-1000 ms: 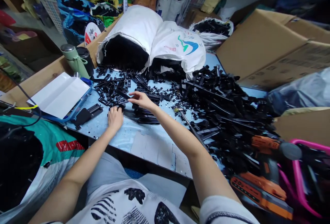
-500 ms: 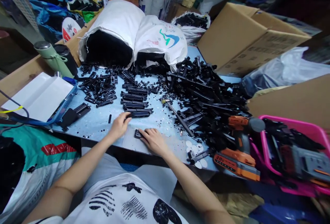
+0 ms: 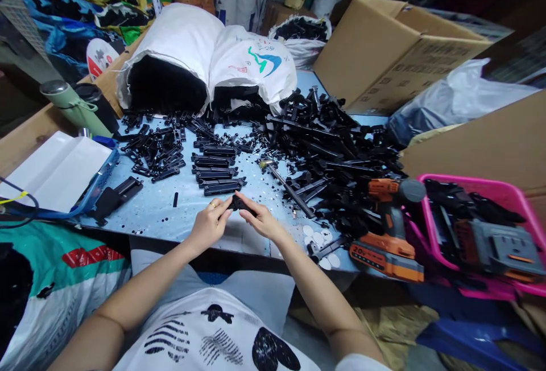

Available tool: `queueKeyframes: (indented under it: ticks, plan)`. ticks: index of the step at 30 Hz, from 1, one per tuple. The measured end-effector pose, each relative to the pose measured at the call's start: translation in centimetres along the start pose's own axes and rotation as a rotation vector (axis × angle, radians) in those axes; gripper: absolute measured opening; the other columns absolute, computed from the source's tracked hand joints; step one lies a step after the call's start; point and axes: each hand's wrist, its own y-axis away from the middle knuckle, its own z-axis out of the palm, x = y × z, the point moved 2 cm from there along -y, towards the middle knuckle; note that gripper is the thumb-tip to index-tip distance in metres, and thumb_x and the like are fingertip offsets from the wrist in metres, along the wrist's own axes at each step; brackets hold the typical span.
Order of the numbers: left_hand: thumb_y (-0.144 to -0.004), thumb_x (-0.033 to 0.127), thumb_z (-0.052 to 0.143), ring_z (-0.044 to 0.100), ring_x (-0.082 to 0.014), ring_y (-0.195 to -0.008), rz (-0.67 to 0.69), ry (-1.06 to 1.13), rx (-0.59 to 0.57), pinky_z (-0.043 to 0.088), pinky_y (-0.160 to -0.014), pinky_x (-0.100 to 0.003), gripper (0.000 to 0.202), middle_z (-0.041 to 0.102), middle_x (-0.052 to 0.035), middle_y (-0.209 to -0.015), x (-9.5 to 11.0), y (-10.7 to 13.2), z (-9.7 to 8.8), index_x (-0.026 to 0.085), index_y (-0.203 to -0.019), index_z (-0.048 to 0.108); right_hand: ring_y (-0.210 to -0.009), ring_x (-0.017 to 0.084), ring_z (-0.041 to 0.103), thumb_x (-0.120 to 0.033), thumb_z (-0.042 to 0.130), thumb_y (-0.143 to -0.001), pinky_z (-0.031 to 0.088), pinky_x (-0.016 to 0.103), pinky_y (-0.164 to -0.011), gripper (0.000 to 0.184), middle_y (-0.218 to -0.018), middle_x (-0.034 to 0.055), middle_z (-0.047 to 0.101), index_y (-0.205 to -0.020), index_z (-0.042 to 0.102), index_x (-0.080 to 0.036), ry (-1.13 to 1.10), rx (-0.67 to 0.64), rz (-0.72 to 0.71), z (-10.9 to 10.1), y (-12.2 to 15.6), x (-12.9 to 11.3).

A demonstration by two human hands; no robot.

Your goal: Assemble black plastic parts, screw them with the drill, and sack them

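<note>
My left hand (image 3: 212, 222) and my right hand (image 3: 259, 218) meet over the front of the blue table. A small black plastic part (image 3: 237, 203) is pinched between the fingertips of both, and the fingers hide some of it. Just beyond them lie black elongated parts (image 3: 224, 186) laid side by side in a column. Right of the hands, a hammer (image 3: 290, 190) rests on the table with its head pointing away from me. A loose heap of small black parts (image 3: 157, 152) spreads at the left.
A big pile of black parts (image 3: 324, 143) covers the right side. Two white sacks (image 3: 183, 35) open toward me at the back. An orange cordless drill (image 3: 386, 246) stands beside a pink basket (image 3: 430, 234). White discs (image 3: 318, 239) lie near the front edge. A green bottle (image 3: 74, 109) stands left.
My left hand has left the column of black parts and come to my right hand. The small black part is lifted off the table, now in both hands. The view has shifted slightly.
</note>
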Motion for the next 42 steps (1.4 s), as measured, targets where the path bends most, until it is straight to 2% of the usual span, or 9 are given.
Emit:
queueKeyframes:
  ticks: [6,14,20,24,26,30,34,38,42]
  plan:
    - [-0.095,0.025,0.038,0.058,-0.0160,-0.092,0.039,0.123,0.327,0.049,-0.081,-0.030,0.037,0.058,-0.0101,-0.102,1.9,-0.3,1.2,0.019,-0.129,0.052,-0.063,0.014,0.056,-0.048,0.040,-0.092,0.052,0.030,-0.062,0.061,-0.098,0.0075,0.064,-0.146,0.028,-0.022,-0.109,0.272,-0.003,3.8,0.3,-0.3]
    - [-0.094,0.025,0.041,0.058,-0.0138,-0.083,0.112,0.190,0.222,0.049,-0.075,-0.027,0.034,0.060,-0.0076,-0.094,1.5,-2.2,-0.7,0.017,-0.122,0.059,-0.108,0.025,0.056,-0.051,0.040,-0.090,0.051,0.040,-0.086,0.065,-0.121,0.0103,0.058,-0.147,0.024,-0.023,-0.105,0.406,0.011,5.6,-0.3,-0.8]
    - [-0.094,0.027,0.040,0.058,-0.0168,-0.096,0.005,0.173,0.298,0.049,-0.083,-0.031,0.035,0.060,-0.0104,-0.104,0.0,-1.2,0.8,0.018,-0.123,0.057,-0.121,0.022,0.048,-0.048,0.033,-0.094,0.044,0.037,-0.097,0.060,-0.139,0.0095,0.045,-0.147,0.024,-0.022,-0.021,0.378,-0.034,6.1,-0.6,-0.9]
    - [-0.094,0.031,0.039,0.062,-0.0182,-0.088,-0.330,0.126,0.220,0.052,-0.073,-0.032,0.042,0.061,-0.0118,-0.103,-2.9,2.0,2.4,0.017,-0.133,0.043,-0.108,0.020,0.055,-0.041,0.041,-0.093,0.046,0.037,-0.091,0.047,-0.123,0.0077,0.057,-0.138,0.042,-0.027,0.339,0.102,-0.065,1.1,-4.1,0.4]
    - [-0.090,0.032,0.045,0.062,-0.0211,-0.089,-0.385,-0.002,0.121,0.053,-0.073,-0.036,0.051,0.058,-0.0140,-0.110,-3.7,3.4,2.4,0.017,-0.138,0.034,-0.104,0.021,0.055,-0.036,0.046,-0.091,0.045,0.036,-0.088,0.042,-0.114,0.0093,0.060,-0.131,0.051,-0.022,0.595,0.234,-0.065,-4.7,-7.2,1.4]
    - [-0.083,0.020,0.052,0.041,-0.0319,-0.125,-0.085,-0.312,-0.018,0.039,-0.098,-0.050,0.056,0.043,-0.0172,-0.134,-2.6,3.1,1.5,0.018,-0.137,0.038,-0.109,0.021,0.048,-0.020,0.041,-0.090,0.036,0.034,-0.084,0.040,-0.113,0.0206,0.059,-0.123,0.054,-0.002,1.053,0.713,0.071,-18.1,-12.8,3.1]
    - [-0.082,0.018,0.055,0.041,-0.0304,-0.125,0.283,-0.401,-0.456,0.030,-0.103,-0.052,0.045,0.054,-0.0102,-0.125,-1.2,0.7,2.6,0.024,-0.126,0.051,-0.106,0.018,0.048,-0.014,0.022,-0.093,0.029,0.039,-0.082,0.046,-0.106,0.0313,0.058,-0.100,0.058,0.013,1.105,0.767,0.123,-25.7,-14.4,3.7]
    - [-0.089,0.012,0.045,0.057,-0.0219,-0.097,0.300,-0.530,-0.619,0.040,-0.088,-0.041,0.036,0.064,-0.0085,-0.098,-1.9,-0.1,3.6,0.020,-0.123,0.053,-0.096,0.015,0.051,-0.011,0.026,-0.095,0.029,0.035,-0.081,0.038,-0.096,0.0245,0.064,-0.088,0.061,0.004,1.304,0.589,-0.048,-25.1,-13.0,2.5]
    - [-0.090,0.017,0.048,0.058,-0.0226,-0.089,0.195,-0.618,-0.541,0.041,-0.076,-0.036,0.032,0.064,-0.0099,-0.093,-3.3,0.1,2.9,0.015,-0.122,0.054,-0.098,0.016,0.049,-0.016,0.041,-0.094,0.032,0.030,-0.079,0.021,-0.117,0.0086,0.062,-0.101,0.061,-0.016,1.371,0.277,-0.272,-17.4,-8.3,2.0]
